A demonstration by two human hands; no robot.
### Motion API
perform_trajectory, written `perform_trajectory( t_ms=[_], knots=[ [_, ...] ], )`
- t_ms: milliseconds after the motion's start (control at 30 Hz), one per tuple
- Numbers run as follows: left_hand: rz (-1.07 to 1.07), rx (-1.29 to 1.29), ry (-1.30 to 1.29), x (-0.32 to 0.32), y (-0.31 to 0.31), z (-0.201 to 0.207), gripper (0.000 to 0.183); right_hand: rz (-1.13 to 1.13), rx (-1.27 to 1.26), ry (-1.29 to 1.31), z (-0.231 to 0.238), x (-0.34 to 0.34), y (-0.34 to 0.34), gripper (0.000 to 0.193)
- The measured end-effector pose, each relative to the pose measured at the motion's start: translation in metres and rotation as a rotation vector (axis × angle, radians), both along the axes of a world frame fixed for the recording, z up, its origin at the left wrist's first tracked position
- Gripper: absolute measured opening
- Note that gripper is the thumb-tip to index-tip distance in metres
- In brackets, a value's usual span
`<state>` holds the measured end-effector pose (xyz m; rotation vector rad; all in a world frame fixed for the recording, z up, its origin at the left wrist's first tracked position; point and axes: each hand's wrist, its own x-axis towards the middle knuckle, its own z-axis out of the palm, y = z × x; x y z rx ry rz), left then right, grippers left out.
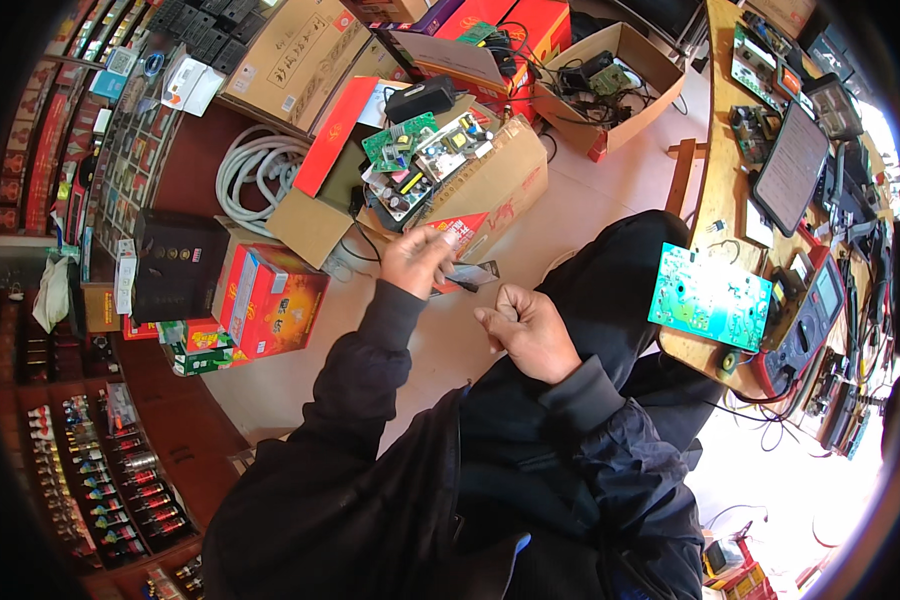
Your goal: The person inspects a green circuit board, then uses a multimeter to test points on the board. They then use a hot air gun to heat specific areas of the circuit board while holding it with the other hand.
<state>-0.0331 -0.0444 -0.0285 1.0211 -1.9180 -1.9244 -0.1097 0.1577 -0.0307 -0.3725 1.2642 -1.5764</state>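
Note:
My left hand (pixel 417 262) is beside the near end of an open cardboard box (pixel 500 190), its fingers bent and pressed together. A black cord (pixel 363 238) runs from the box toward this hand. Just past its fingertips a small dark piece (pixel 467 285) shows, too small to name. My right hand (pixel 532 332) is closed to its right, thumb against the curled forefinger; whatever it holds is hidden. A green circuit board (pixel 398 143), a board with yellow parts (pixel 455 143) and a black power adapter (pixel 420 97) lie on top of the box.
On the right, a wooden workbench (pixel 695 345) carries a large green circuit board (pixel 710 298), a red-and-grey multimeter (pixel 805 330) and a tablet (pixel 792 168). A carton of electronics (pixel 610 95) stands behind. Coiled grey hose (pixel 245 175) and red boxes (pixel 275 300) are at left.

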Motion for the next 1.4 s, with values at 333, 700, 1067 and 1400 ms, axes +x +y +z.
perform_trajectory(
  t_ms=[333, 700, 1067, 1400],
  knots=[
    [-0.162, -0.314, -0.025, -0.003, 0.067, 0.031, 0.039, -0.07, -0.11, 0.148, -0.006, 0.002, 0.001, 0.006],
    [-0.21, -0.406, 0.065, -0.01, 0.076, 0.03, 0.038, -0.107, -0.225, 0.329, -0.009, 0.004, 0.003, 0.018],
    [-0.289, -0.11, 0.174, -0.024, 0.103, 0.045, 0.048, -0.021, -0.171, 0.476, 0.033, 0.01, 0.088, 0.025],
    [-0.53, -0.058, 0.357, -0.066, 0.126, 0.06, 0.048, -0.354, 0.1, 0.024, 0.031, 0.033, 0.22, 0.044]
  ],
)
